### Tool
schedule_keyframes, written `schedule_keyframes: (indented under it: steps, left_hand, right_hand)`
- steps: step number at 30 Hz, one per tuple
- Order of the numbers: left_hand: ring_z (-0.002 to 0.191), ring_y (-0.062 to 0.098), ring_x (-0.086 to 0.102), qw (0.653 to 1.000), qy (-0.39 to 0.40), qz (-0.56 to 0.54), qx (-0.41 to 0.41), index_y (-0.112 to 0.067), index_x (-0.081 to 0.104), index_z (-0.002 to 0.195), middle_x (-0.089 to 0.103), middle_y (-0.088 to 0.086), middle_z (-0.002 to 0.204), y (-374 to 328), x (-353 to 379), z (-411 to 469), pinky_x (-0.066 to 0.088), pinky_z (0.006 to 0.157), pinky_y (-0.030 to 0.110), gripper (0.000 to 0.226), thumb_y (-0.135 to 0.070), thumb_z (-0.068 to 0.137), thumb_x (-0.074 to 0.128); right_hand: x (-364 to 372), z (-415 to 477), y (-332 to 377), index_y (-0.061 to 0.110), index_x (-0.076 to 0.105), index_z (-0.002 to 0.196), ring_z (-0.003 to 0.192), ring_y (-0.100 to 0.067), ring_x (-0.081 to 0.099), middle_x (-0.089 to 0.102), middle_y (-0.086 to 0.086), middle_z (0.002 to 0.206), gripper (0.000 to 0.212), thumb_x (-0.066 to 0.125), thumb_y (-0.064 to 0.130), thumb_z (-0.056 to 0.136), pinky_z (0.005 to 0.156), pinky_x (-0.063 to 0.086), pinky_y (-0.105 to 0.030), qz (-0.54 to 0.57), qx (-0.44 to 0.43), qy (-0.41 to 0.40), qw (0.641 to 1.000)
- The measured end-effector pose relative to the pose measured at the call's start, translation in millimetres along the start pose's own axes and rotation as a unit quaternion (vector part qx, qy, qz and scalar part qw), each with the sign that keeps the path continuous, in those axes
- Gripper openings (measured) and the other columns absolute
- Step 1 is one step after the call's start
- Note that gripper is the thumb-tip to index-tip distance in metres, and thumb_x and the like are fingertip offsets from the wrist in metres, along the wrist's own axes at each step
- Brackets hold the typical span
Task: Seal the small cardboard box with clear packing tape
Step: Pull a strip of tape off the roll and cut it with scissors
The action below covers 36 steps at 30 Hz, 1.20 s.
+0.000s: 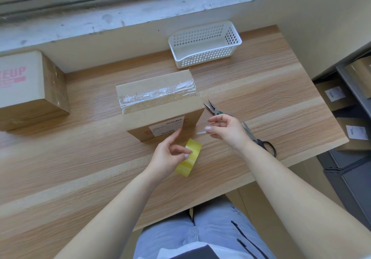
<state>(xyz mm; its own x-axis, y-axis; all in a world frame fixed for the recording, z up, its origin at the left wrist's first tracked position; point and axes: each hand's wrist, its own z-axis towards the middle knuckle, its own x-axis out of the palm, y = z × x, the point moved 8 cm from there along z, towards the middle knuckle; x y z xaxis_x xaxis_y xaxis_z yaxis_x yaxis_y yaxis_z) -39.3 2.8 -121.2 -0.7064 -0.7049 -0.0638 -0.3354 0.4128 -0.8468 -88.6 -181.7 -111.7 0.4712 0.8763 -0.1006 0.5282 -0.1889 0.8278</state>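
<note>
The small cardboard box (160,106) sits in the middle of the wooden table (261,90), with one shiny strip of tape already across its top. The tape roll (189,158) is just in front of it, pinched in the left hand (168,156). The right hand (226,130) pinches the loose tape end (hard to see) beside the box's near corner. Best to pull it out flat — no wrinkles — then press it down along the seam.

A wooden table (80,168) carries a small cardboard box (158,102) at its middle, taped across the top. A larger box (30,90) sits far left, a white basket (204,43) far right. Pliers (213,109) and scissors (259,140) lie right of the small box.
</note>
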Motion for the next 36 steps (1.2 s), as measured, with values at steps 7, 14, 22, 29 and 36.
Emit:
schedule_keyframes:
  steps: [7, 14, 22, 29, 36]
  left_hand:
    - [0.086, 0.01, 0.063, 0.999, -0.007, -0.049, -0.002, -0.024, 0.049, 0.136, 0.066, 0.002, 0.093, 6, -2, -3, 0.05, 0.071, 0.013, 0.069, 0.009, 0.078, 0.067]
    - [0.09, 0.019, 0.063, 0.998, -0.039, -0.004, -0.05, -0.024, 0.048, 0.134, 0.06, 0.0, 0.112, 9, -3, -4, 0.05, 0.074, 0.021, 0.056, -0.015, 0.083, 0.07]
    - [0.104, 0.011, 0.059, 0.981, -0.132, 0.129, -0.062, -0.02, 0.062, 0.117, 0.066, -0.005, 0.111, -13, -2, 9, 0.045, 0.087, 0.026, 0.034, -0.04, 0.091, 0.056]
    - [0.105, 0.014, 0.058, 0.957, -0.151, 0.246, -0.021, -0.02, 0.065, 0.109, 0.066, -0.005, 0.11, -58, -5, 25, 0.045, 0.091, 0.031, 0.03, -0.041, 0.089, 0.057]
    - [0.103, 0.026, 0.057, 0.846, -0.077, 0.5, -0.167, -0.016, 0.049, 0.093, 0.059, 0.002, 0.102, -52, 10, 17, 0.04, 0.072, 0.032, 0.061, -0.074, 0.075, 0.05]
  right_hand:
    - [21, -4, -33, 0.016, 0.061, 0.113, 0.097, -0.022, 0.068, 0.071, -0.001, 0.096, 0.026, 0.06, 0.006, 0.089, 0.092, 0.048, -0.037, 0.094, 0.097, 0.061, 0.989]
    - [31, 4, -29, 0.018, 0.059, 0.111, 0.09, -0.02, 0.07, 0.073, -0.004, 0.099, 0.03, 0.06, 0.001, 0.087, 0.086, 0.05, -0.033, 0.145, 0.114, 0.104, 0.977]
    - [11, 28, 3, 0.011, 0.064, 0.1, 0.076, -0.02, 0.068, 0.073, 0.001, 0.073, 0.012, 0.058, 0.009, 0.09, 0.086, 0.051, -0.035, 0.033, 0.085, 0.152, 0.984]
    - [3, 42, 58, 0.007, 0.059, 0.072, 0.054, -0.014, 0.062, 0.065, -0.004, 0.058, 0.019, 0.056, 0.006, 0.09, 0.054, 0.051, -0.023, -0.009, -0.018, 0.192, 0.981]
    - [-2, 58, 79, 0.009, 0.059, 0.072, 0.056, -0.016, 0.058, 0.063, -0.004, 0.06, 0.019, 0.055, 0.007, 0.09, 0.054, 0.048, -0.023, 0.011, -0.028, 0.202, 0.979]
